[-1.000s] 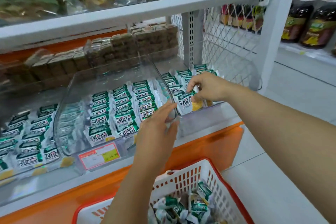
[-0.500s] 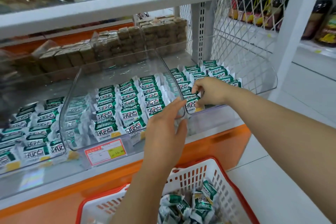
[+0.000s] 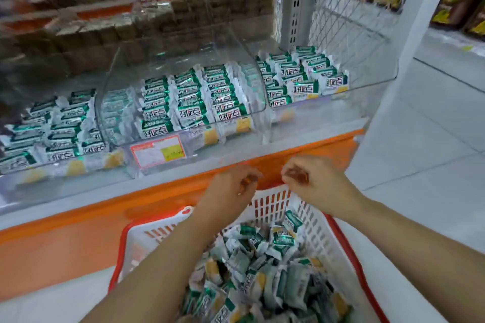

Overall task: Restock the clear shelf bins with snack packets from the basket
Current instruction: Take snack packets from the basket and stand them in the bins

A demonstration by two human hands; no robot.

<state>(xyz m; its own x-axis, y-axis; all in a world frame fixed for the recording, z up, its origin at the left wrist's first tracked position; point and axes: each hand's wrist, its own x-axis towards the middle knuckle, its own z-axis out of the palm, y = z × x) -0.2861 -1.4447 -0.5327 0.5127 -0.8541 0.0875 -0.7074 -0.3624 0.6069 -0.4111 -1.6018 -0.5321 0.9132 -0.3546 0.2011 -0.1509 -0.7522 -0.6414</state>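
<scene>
- Over the far wall of the basket [image 3: 270, 203], both hands hang side by side. They are near each other but apart, and neither touches the basket.
- Left hand [image 3: 231, 189]: fingers [image 3: 249, 178] loosely curled inward, with nothing in them that I can see. Motion blur there hides small detail.
- Right hand [image 3: 312, 181]: fingers [image 3: 294, 173] half-curled over the palm and relaxed, no packet pinched.
- My read: the hands are empty and sit above the basket because that's where the stock is. This looks like the pause ahead of the next grab, not yet begun.
- Packets [image 3: 262, 270]: a loose heap of green-and-white wrappers inside the basket, jumbled at all angles. Plenty to go.
- Beyond the basket, three clear bins sit on the shelf.
- Middle bin [image 3: 183, 102], straight beyond the basket: packets in neat overlapped rows, labels forward, presumably so shoppers can read them.
- Right bin [image 3: 301, 78], beyond the basket and to its right: same rows, looks close to full.
- Left bin [image 3: 52, 126], beyond the basket and to its left: also in rows.
- Price tag [image 3: 157, 151]: on the middle bin's front lip, beyond the basket's left corner.
- Orange shelf edge [image 3: 328, 149]: runs between the basket and the bins, just beyond the hands.
- Judgement: the bins are well stocked, but the heap means more loads. The next grab needs a few packets squared up before they go into a row. The wrappers look slick, so a loose fistful could spill.
</scene>
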